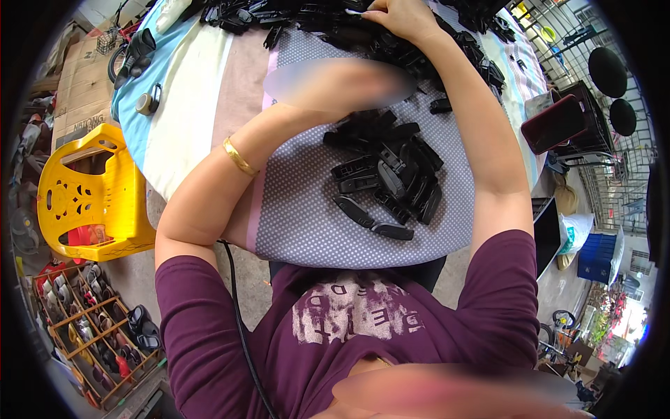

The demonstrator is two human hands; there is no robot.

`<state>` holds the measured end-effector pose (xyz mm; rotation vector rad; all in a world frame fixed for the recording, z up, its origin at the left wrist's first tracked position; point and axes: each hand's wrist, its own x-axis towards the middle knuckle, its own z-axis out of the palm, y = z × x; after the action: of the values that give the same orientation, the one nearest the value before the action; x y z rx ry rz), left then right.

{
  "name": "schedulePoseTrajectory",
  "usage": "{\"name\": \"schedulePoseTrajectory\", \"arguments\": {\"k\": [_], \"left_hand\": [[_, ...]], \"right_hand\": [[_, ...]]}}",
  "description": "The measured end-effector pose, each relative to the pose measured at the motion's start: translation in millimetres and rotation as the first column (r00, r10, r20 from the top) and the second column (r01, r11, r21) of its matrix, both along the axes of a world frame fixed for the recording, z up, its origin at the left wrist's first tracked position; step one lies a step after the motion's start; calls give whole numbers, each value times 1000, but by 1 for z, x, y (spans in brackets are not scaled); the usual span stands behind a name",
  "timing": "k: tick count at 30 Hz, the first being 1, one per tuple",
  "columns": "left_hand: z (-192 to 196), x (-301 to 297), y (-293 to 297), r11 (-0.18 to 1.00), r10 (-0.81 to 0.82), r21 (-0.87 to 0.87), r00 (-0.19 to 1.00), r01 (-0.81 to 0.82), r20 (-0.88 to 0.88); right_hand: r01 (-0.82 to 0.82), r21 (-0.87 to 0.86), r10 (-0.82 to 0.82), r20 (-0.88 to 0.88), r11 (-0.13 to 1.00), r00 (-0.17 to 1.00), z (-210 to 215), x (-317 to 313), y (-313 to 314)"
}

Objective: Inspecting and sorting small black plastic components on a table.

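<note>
Pieces [395, 172], black, heaped nearside of left hand [354, 86]

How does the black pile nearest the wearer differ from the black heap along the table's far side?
Spread: the near pile is compact; the far heap stretches widely across the table.
Framing: the near pile lies well inside the picture; the far heap runs past its upper edge.
Hands: the right hand is over the far heap, not the near pile.
Shared: both consist of loose black pieces.

Left hand [363, 87] behind a blur
</note>
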<state>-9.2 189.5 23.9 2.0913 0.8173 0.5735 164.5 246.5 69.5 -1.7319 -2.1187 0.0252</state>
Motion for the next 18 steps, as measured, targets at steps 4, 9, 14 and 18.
{"name": "schedulePoseTrajectory", "arguments": {"k": [4, 9, 14, 18], "left_hand": [[-30, 3, 29, 874, 191, 423, 969, -239, 154], [-39, 10, 32, 793, 307, 554, 952, -252, -7], [-47, 9, 36, 754, 251, 623, 968, -210, 22], [-30, 5, 29, 952, 287, 65, 948, -298, 141]], "right_hand": [[86, 136, -88, 3, 987, 996, -43, 30, 37], [-53, 292, 131, -255, 955, 958, 8, 18, -36], [-220, -3, 220, 42, 975, 974, 13, 23, -94], [-318, -125, 337, 177, 940, 925, -14, 18, -109]]}}
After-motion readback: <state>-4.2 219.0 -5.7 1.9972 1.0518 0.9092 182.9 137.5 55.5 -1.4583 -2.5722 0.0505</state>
